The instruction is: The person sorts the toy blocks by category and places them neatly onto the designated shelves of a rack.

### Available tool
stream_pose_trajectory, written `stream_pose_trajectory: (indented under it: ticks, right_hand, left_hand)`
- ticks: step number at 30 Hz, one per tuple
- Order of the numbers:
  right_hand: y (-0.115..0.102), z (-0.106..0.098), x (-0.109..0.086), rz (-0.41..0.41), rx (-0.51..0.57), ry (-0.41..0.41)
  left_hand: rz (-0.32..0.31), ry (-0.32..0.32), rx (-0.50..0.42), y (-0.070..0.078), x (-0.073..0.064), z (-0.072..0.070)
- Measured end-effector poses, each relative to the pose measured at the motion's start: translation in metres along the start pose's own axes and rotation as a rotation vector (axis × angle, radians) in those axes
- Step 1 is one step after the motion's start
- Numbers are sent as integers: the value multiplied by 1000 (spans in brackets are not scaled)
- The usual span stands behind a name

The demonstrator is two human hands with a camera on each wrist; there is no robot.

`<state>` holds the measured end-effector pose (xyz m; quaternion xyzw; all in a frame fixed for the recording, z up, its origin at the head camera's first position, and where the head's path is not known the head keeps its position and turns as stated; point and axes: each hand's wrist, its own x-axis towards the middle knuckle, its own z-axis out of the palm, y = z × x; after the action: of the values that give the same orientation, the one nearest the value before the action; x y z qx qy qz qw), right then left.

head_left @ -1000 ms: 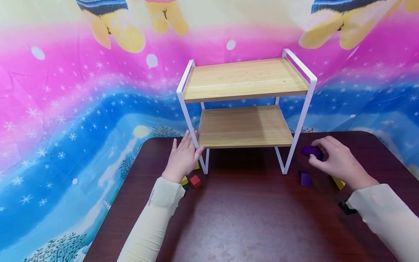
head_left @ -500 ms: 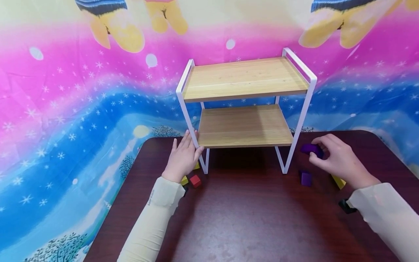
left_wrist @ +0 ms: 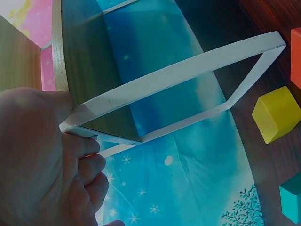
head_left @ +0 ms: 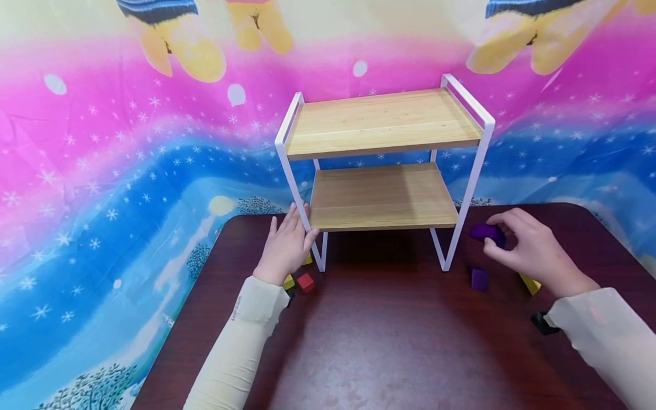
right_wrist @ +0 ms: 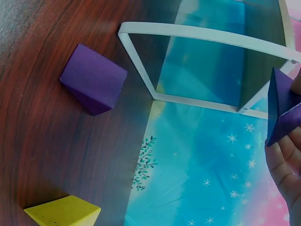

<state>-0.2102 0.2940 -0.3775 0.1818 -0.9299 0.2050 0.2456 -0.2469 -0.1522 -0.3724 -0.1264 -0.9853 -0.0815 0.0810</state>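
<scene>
A two-tier shelf rack (head_left: 381, 196) with wooden boards and a white frame stands on the dark table. My left hand (head_left: 285, 245) holds the rack's left front leg at the lower board, thumb in front and fingers along the outer side. In the left wrist view, that hand (left_wrist: 42, 160) has its fingers bent beside the white frame. Right of the rack, my right hand (head_left: 528, 247) pinches a purple wedge-shaped block (right_wrist: 282, 101) between thumb and fingers, raised over the table. Below it lies another purple block (head_left: 479, 279).
A yellow block (head_left: 530, 284) lies partly under my right wrist. Near my left hand are a red block (head_left: 306, 283), a yellow block (left_wrist: 276, 114) and a teal block (left_wrist: 291, 200). A patterned cloth (head_left: 128, 188) hangs behind and left of the table (head_left: 359, 341).
</scene>
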Motion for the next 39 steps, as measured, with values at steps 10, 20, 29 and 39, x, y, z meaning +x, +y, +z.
stream_pose_trajectory:
  ticks: [10,20,29,39]
  right_hand:
    - [-9,-3,0,-80,-13,48]
    - [-14,-5,-2,-113,-18,64]
    - [-22,-7,-1,-149,-8,87]
    - [-33,-10,6,-210,-7,107]
  left_hand:
    - [-4,-7,-2,0,0,0]
    - [-4,-9,-1,0,-1,0]
    - [3,5,-5,0,0,0]
    - [12,0,4,1,-1,-3]
